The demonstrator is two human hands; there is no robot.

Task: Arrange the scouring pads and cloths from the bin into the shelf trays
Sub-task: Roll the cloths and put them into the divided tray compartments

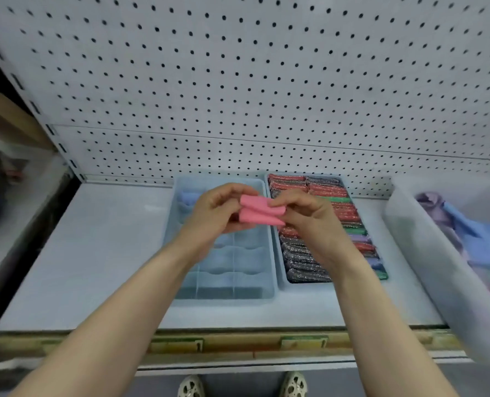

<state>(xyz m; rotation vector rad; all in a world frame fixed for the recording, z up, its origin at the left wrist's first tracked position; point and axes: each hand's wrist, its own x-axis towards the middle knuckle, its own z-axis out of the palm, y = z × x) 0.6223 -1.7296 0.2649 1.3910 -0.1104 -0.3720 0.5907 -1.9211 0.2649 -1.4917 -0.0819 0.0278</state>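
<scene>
Holding: I pinch a folded pink cloth (259, 211) between my left hand (218, 209) and my right hand (301, 212), above the two shelf trays.
Left hand: fingers curled round the cloth's left end, thumb on top.
Right hand: fingertips clamped on the cloth's right end.
Cloth: doubled into two flat layers, its folds pointing right, clear of both trays.
Shelf edge: the pale grey shelf board (95, 253) ends at a front strip with yellow and green price labels (178, 343); my forearms cross over it.
Open room: bare shelf lies left of the trays, between them and the slotted upright post (52, 130).
Back wall: a white pegboard panel (238, 81) rises directly behind the trays.
Left tray: a translucent blue divided plastic tray (268, 287), most compartments showing only their floors; a light blue folded piece (188, 196) sits in a far-left compartment.
Right tray: a second pale blue tray (281, 270), touching the first, packed with rows of glittery scouring pads (303, 259) in red, dark silver, green and lilac.
Bin: a clear plastic bin (427, 262) stands tilted at the right, apart from the trays, holding loose blue and lilac cloths (472, 233).
Floor: two patterned shoe tips (190, 386) show below the shelf.
</scene>
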